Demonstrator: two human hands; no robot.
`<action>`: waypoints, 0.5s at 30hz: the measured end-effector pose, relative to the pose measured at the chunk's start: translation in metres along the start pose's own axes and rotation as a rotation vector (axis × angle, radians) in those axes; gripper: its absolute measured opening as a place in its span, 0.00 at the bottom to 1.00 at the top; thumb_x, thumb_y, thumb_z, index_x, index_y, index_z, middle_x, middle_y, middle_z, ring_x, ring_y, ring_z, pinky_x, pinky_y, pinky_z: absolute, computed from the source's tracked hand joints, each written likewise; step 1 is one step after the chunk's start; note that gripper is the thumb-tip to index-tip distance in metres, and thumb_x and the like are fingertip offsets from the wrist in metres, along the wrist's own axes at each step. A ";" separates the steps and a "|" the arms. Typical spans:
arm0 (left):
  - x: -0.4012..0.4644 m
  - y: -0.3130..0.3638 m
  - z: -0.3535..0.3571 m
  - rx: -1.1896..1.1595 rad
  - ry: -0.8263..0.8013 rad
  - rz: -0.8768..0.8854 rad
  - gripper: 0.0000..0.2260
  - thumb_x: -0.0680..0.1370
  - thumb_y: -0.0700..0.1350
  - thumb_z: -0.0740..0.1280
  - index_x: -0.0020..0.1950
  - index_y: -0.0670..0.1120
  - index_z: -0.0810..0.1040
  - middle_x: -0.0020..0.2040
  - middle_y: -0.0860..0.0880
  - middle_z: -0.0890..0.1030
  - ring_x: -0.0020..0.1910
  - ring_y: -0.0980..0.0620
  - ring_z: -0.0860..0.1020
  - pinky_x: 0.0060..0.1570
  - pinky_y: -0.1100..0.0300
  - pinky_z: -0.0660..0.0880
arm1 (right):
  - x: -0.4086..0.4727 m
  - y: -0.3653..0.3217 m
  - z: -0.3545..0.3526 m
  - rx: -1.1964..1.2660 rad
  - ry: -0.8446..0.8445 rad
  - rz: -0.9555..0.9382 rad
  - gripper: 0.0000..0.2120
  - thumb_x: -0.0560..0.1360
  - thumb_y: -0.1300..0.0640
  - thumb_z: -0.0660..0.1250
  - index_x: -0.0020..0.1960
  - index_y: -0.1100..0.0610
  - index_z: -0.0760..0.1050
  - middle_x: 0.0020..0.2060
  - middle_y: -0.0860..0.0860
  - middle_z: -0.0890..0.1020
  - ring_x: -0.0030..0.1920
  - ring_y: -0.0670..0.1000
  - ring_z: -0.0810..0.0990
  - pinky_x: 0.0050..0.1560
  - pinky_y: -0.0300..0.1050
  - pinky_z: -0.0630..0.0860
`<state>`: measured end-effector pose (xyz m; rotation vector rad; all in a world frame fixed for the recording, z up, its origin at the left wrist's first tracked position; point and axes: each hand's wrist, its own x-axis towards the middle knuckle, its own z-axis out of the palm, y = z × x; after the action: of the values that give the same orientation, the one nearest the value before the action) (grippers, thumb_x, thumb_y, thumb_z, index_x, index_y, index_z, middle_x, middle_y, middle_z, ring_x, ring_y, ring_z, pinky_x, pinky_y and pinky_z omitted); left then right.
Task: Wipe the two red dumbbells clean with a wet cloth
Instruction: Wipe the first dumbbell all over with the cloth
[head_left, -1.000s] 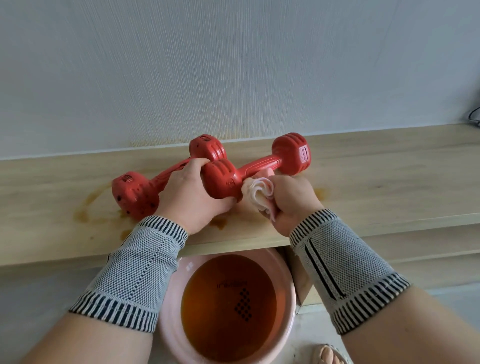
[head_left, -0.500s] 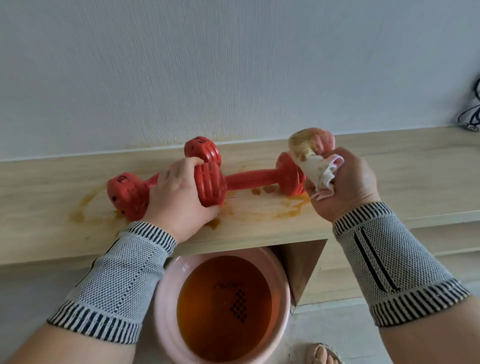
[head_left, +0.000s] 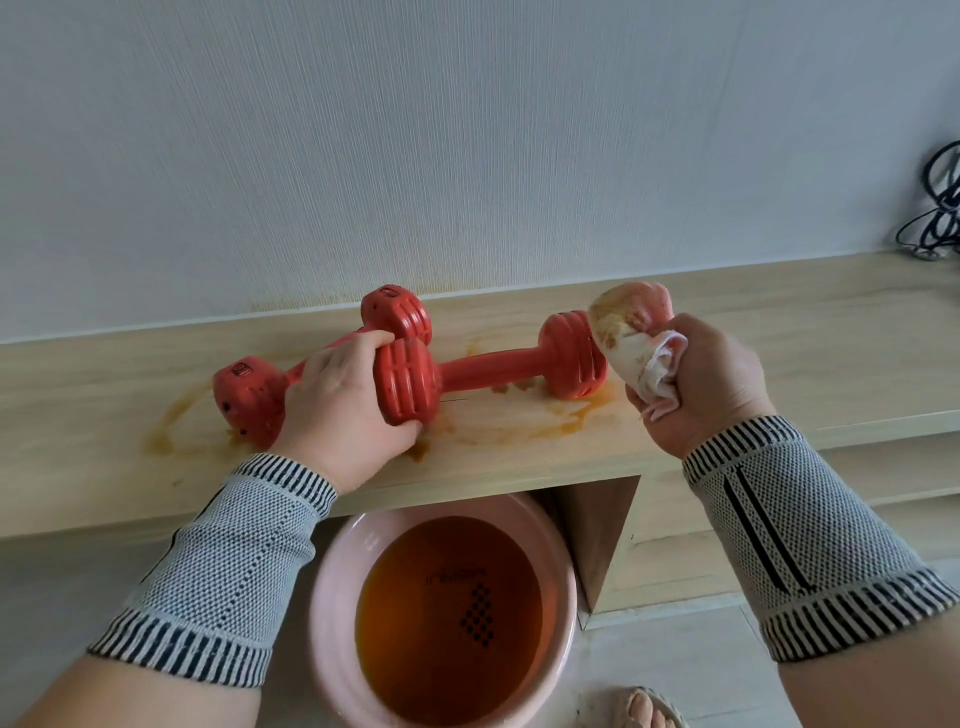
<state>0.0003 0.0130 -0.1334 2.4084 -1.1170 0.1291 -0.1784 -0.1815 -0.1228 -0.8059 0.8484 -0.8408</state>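
Note:
Two red dumbbells lie on a light wooden shelf (head_left: 779, 343). The near dumbbell (head_left: 493, 366) lies left to right, and my left hand (head_left: 337, 410) grips its left head. The far dumbbell (head_left: 249, 389) slants behind it, its handle hidden by that hand. My right hand (head_left: 701, 384) holds a bunched pink-white cloth (head_left: 631, 332), stained brown, lifted just right of the near dumbbell's right head and apart from it. Brown wet smears cover the shelf around both dumbbells.
A pink basin (head_left: 332, 597) of brown water stands on the floor below the shelf edge. A wooden divider (head_left: 602, 535) is under the shelf on the right. Black cables (head_left: 935, 208) hang at the far right wall. A foot (head_left: 636, 706) shows at the bottom.
My right hand lifted the cloth off the near dumbbell's handle and moved it up and right. My left hand turned the near dumbbell flatter, left to right.

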 end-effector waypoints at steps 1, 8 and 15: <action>-0.001 0.000 -0.001 -0.011 -0.019 0.001 0.38 0.67 0.50 0.77 0.72 0.51 0.63 0.69 0.48 0.71 0.70 0.44 0.66 0.68 0.48 0.64 | 0.001 0.000 0.000 0.001 0.005 -0.006 0.06 0.65 0.62 0.61 0.31 0.55 0.68 0.32 0.53 0.70 0.30 0.51 0.68 0.34 0.43 0.56; -0.007 0.002 -0.005 -0.061 -0.042 0.023 0.32 0.68 0.48 0.77 0.65 0.50 0.63 0.61 0.51 0.69 0.67 0.48 0.67 0.66 0.51 0.65 | 0.003 0.000 0.002 0.031 -0.050 -0.031 0.09 0.72 0.60 0.62 0.33 0.56 0.69 0.25 0.49 0.73 0.26 0.48 0.72 0.30 0.40 0.66; -0.003 0.004 0.016 0.087 0.099 0.061 0.34 0.66 0.48 0.78 0.67 0.48 0.65 0.64 0.50 0.72 0.67 0.45 0.67 0.61 0.47 0.61 | 0.004 -0.003 0.000 0.025 -0.029 -0.043 0.07 0.66 0.61 0.63 0.30 0.56 0.73 0.31 0.52 0.76 0.31 0.51 0.77 0.28 0.39 0.69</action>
<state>-0.0057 0.0056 -0.1465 2.4158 -1.1613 0.3203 -0.1776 -0.1866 -0.1215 -0.8151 0.7957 -0.8739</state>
